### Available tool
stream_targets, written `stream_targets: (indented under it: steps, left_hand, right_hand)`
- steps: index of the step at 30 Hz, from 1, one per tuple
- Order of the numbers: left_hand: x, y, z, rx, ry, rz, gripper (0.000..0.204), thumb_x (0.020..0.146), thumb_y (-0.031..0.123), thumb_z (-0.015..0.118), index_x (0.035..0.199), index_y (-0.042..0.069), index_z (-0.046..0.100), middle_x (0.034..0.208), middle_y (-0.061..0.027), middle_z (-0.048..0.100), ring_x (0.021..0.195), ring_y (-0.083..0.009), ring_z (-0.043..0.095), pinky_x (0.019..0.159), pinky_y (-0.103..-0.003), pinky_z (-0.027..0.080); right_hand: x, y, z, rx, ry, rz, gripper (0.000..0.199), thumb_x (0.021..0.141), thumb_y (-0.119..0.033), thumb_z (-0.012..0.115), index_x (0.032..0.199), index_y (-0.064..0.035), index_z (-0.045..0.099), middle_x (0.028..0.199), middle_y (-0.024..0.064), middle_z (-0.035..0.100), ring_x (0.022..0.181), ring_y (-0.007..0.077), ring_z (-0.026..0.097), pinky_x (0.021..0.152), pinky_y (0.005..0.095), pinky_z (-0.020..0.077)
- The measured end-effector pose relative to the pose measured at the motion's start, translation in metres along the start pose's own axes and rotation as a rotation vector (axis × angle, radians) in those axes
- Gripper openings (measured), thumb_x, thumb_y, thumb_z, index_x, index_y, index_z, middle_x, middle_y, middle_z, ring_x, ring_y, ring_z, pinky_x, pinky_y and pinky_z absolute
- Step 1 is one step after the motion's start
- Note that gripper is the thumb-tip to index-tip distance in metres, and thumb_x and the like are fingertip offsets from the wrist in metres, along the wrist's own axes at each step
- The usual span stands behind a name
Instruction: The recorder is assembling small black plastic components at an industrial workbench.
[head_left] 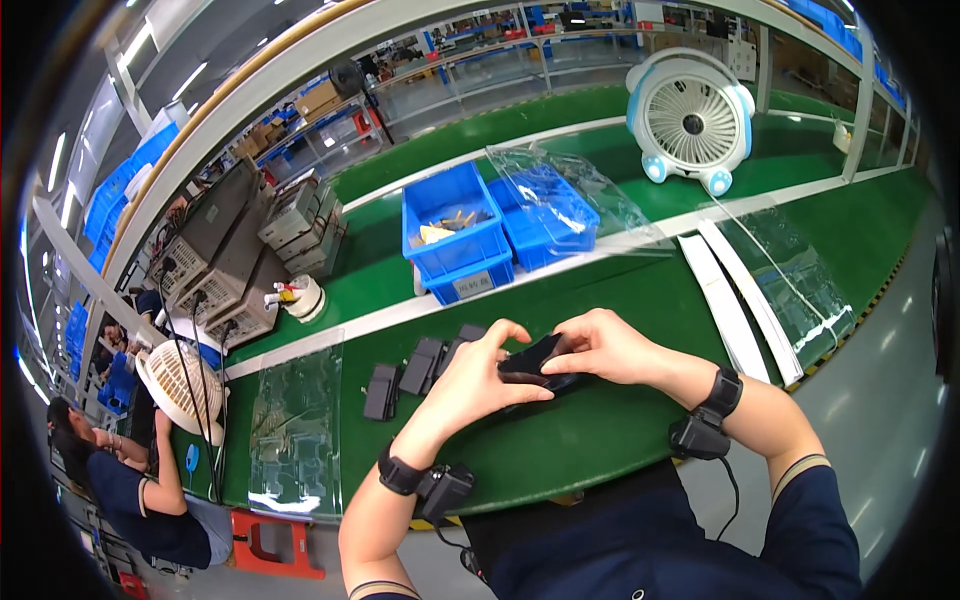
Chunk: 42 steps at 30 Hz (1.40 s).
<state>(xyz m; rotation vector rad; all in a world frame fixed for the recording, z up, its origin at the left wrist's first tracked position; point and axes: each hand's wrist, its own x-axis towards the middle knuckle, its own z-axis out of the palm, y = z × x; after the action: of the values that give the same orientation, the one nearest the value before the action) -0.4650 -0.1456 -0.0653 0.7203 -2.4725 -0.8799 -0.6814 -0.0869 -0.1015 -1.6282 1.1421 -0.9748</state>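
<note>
Over the green tabletop, both hands hold a glossy, dark black piece [533,357]; its exact kind is hard to make out behind the fingers. My left hand [470,378] grips its left end, thumb along the near side and fingers curled over the far side. My right hand [612,347] pinches the right end between thumb and fingertips. Just beyond and left of my left hand lie several small black box-shaped cases [381,391], close together and partly covered by that hand. Each of my wrists wears a black strap with a small device on it.
Blue bins [470,260], one with small parts inside, stand beyond the hands. A white-and-blue fan [690,125] is at far right, near white strips [735,300]. Clear plastic sheets [295,425] lie on the left. Another person [150,500] sits beyond, beside a cream fan [183,385].
</note>
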Motion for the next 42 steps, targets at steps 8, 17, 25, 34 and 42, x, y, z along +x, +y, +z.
stream_targets:
  steps: [8,17,25,34,42]
  left_hand:
    - [-0.005,-0.021,0.017,-0.128,0.244,-0.156,0.037,0.078,0.011,0.082,0.109,0.0,0.065,0.082,-0.0009,0.067,0.057,-0.0009,0.048,0.052,-0.019,0.042]
    - [-0.005,-0.013,0.034,-0.051,0.327,-0.109,0.027,0.079,0.01,0.079,0.1,0.0,0.067,0.087,-0.0072,0.059,0.054,-0.0107,0.052,0.053,-0.028,0.047]
    - [-0.003,-0.024,0.04,-0.03,0.276,-0.091,0.025,0.08,0.007,0.076,0.101,-0.001,0.065,0.086,-0.0111,0.064,0.058,-0.0152,0.059,0.058,-0.031,0.05]
    - [-0.002,-0.017,0.037,-0.016,0.328,-0.126,0.055,0.081,0.012,0.078,0.13,0.003,0.054,0.102,-0.0129,0.066,0.061,-0.0083,0.057,0.061,-0.025,0.049]
    - [-0.002,-0.025,0.038,0.092,0.322,-0.106,0.045,0.083,0.01,0.076,0.123,0.002,0.056,0.1,-0.0109,0.066,0.057,-0.0104,0.052,0.059,-0.027,0.048]
  right_hand:
    - [0.014,0.012,-0.013,0.102,0.122,0.008,0.012,0.087,-0.007,0.072,0.095,0.0012,0.067,0.085,0.0024,0.067,0.08,0.0059,0.061,0.072,0.0243,0.0518]
    - [0.005,0.024,0.003,0.223,0.126,-0.158,0.072,0.08,0.001,0.069,0.143,-0.0087,0.035,0.123,0.0116,0.055,0.121,0.0201,0.052,0.109,0.0364,0.038]
    - [0.014,0.028,0.007,0.255,0.151,-0.176,0.094,0.081,-0.008,0.078,0.153,-0.0116,0.018,0.134,0.0125,0.046,0.128,0.0226,0.044,0.11,0.0371,0.034]
    - [0.015,0.035,-0.001,0.273,0.063,-0.112,0.076,0.082,0.009,0.066,0.148,-0.0125,0.034,0.118,0.0071,0.053,0.111,0.0147,0.055,0.1,0.0305,0.0447]
    - [0.015,0.03,0.002,0.319,0.088,-0.111,0.085,0.081,0.008,0.069,0.151,-0.0158,0.027,0.13,0.0106,0.047,0.123,0.0199,0.048,0.106,0.0341,0.0405]
